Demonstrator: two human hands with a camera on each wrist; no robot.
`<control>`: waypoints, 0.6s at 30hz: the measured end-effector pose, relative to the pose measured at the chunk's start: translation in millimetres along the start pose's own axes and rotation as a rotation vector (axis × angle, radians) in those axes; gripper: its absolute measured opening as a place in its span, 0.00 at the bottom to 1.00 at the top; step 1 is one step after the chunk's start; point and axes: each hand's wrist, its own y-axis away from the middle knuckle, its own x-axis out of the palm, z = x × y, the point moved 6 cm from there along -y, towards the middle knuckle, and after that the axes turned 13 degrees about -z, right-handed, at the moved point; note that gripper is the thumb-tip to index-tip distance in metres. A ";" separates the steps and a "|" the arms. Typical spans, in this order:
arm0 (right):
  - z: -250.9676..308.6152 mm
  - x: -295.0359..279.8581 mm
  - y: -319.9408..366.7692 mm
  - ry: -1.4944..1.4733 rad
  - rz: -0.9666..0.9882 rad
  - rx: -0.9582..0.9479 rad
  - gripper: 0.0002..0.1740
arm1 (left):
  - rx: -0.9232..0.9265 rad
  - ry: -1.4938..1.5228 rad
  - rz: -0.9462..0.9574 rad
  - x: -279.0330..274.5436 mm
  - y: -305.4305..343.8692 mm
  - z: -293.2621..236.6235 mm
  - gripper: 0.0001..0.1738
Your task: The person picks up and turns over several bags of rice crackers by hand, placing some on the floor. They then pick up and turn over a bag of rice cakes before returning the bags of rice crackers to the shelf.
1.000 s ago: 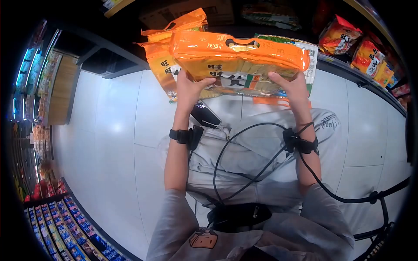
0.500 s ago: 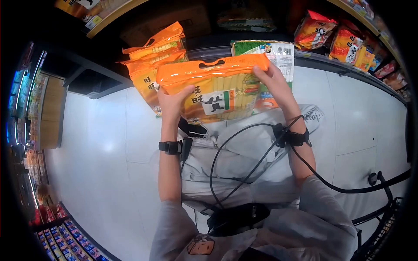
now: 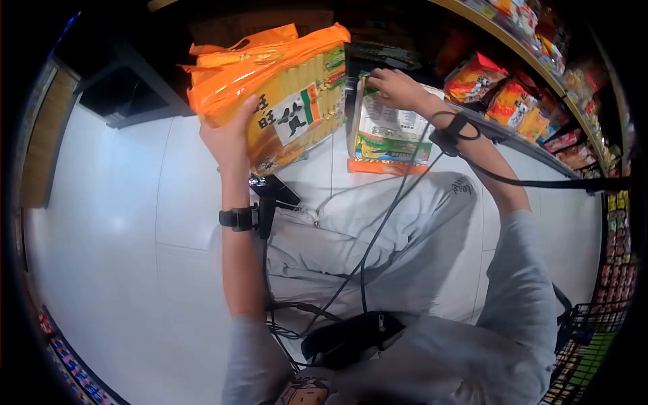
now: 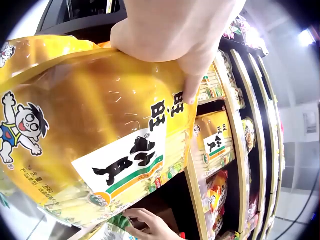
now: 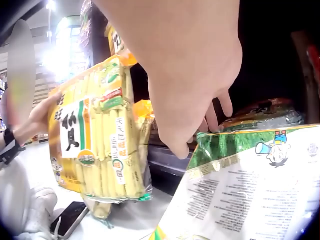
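My left hand (image 3: pixel 228 140) grips the left side of an orange and yellow bag of rice crackers (image 3: pixel 297 91), thumb across its printed front. The bag is tilted, its orange top strip toward the upper left. In the left wrist view, the yellow front (image 4: pixel 100 110) fills much of the frame. Another orange bag (image 3: pixel 239 55) stands right behind it, partly hidden. My right hand (image 3: pixel 399 91) is over the top left corner of a white and green snack bag (image 3: pixel 391 128), back side up. In the right wrist view its loosely bent fingertips (image 5: pixel 212 122) hang at that corner.
A phone (image 3: pixel 282 192) lies on the floor by the crossed legs. Red snack bags (image 3: pixel 476 79) line the low shelf at the right. A black cable (image 3: pixel 398 202) runs from the right wrist across the lap. A dark basket (image 3: pixel 580 344) stands at the lower right.
The orange bag has moved left against the other orange bag, now held by the left hand alone. My right hand has let go of it and moved to the white and green bag.
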 end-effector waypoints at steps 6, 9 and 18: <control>49.0 -30.4 6.8 -0.356 0.214 0.068 0.17 | -0.001 -0.004 0.033 -0.6 -0.7 -5.9 0.25; 87.5 -44.8 9.5 -0.443 0.302 0.027 0.15 | 0.009 0.047 0.006 -4.4 -1.2 -0.6 0.25; 169.3 -76.7 61.2 -0.516 0.840 -0.112 0.19 | 0.013 -0.017 0.034 -3.0 2.0 -6.1 0.24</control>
